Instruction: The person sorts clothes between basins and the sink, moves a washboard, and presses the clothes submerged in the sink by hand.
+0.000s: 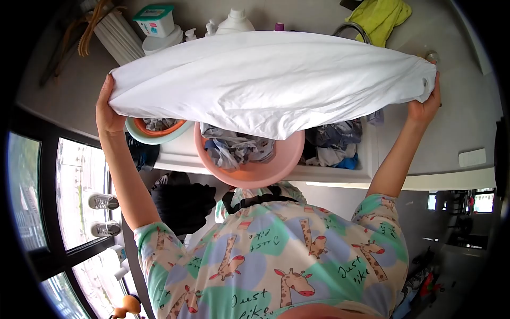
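Note:
A white cloth (265, 80) is stretched sideways between my two hands, above a sink counter. My left hand (109, 106) grips its left end, with the thumb on the front. At the right end, my right hand (426, 101) is closed round the bunched edge, its fingers partly hidden by the cloth. Below the cloth's lower edge, a pink basin (291, 159) holds grey and white clothes (239, 151). To its left, an orange bowl inside a light green basin (154, 139) contains grey cloth. Dark and white clothes (334, 141) lie in the sink to the right.
Behind the cloth stand a green-lidded tub (155, 22), a white bottle (235, 22) and pump bottles. A yellow-green cloth (380, 20) lies beside the curved faucet (350, 26). Black clothing (186, 207) is at the lower left, near grey shoes (104, 202) by the window.

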Demonstrator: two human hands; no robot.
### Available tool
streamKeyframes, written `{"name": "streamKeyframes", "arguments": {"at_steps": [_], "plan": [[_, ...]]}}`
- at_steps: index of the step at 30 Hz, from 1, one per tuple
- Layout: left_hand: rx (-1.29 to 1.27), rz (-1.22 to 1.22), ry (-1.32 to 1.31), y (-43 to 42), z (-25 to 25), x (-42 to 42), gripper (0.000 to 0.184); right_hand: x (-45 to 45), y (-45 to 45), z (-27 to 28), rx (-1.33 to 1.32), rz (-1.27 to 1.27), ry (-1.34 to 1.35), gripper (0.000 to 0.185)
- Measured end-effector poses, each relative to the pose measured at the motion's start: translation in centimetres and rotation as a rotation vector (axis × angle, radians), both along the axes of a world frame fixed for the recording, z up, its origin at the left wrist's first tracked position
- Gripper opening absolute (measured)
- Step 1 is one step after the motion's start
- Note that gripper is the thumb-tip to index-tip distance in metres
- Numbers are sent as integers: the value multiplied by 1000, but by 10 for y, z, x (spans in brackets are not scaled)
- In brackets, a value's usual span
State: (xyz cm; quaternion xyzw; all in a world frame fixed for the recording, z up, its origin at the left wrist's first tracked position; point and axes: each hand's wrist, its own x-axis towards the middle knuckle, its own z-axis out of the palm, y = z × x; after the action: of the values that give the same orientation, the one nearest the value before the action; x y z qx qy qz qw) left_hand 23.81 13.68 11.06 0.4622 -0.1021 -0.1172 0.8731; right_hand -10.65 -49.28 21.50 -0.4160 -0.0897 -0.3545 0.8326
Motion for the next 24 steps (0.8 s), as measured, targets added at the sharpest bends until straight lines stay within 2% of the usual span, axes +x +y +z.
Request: {"name": "streamKeyframes", "arguments": {"at_steps": [1,2,4,5,6,7,8,10,12,13,14,15,16,17,18,20,22,23,24], "plan": [[-32,-1,-76,-15,2,-9,33,-4,6,-1,-8,187,-83,33],[-232,-265,-180,-21,-6,-4,35,-3,22,-2,4,-52,-47,36],[-230,-460,-333,-90,39,-62,45,10,69,-2,22,-527,29,42],[-162,-501,-385,-118,38,-74,50,13,90,-12,-215,-307,-25,51],[-110,-641,-431,-149,57,-104,54,19,112,-24,-448,-75,-80,61],[-26,-793,-555,-176,74,-122,57,30,147,-35,-558,-111,-11,65],[-50,-901,-582,-201,86,-144,61,38,171,-45,-667,-147,58,70],[-197,-910,-785,-250,76,-165,63,46,171,-84,-1169,-329,172,60],[-71,-780,-1032,-261,78,-167,60,46,148,-91,-1128,-525,321,41],[12,-755,-1063,-256,78,-163,56,44,130,-91,-1151,-625,363,31],[103,-708,-1141,-249,71,-152,55,42,118,-82,-797,-599,346,24],[193,-661,-1219,-240,59,-136,55,33,94,-73,-612,-736,343,25],[284,-614,-1296,-229,45,-122,55,16,65,-62,-550,-819,307,25],[482,-540,-1151,-212,28,-116,53,2,40,-51,-487,-901,268,26],[673,-460,-999,-192,6,-112,52,-7,31,-41,-502,-996,210,26],[990,-212,-908,-158,-43,-107,54,-27,21,-34,-613,-1155,339,26],[1257,53,-1048,-136,-93,-115,56,-38,9,-53,-753,-1012,524,31],[1390,195,-1108,-128,-111,-122,57,-29,4,-74,-923,-883,582,34],[1364,187,-1085,-128,-120,-130,49,-16,11,-85,-1088,-745,631,38]]}}
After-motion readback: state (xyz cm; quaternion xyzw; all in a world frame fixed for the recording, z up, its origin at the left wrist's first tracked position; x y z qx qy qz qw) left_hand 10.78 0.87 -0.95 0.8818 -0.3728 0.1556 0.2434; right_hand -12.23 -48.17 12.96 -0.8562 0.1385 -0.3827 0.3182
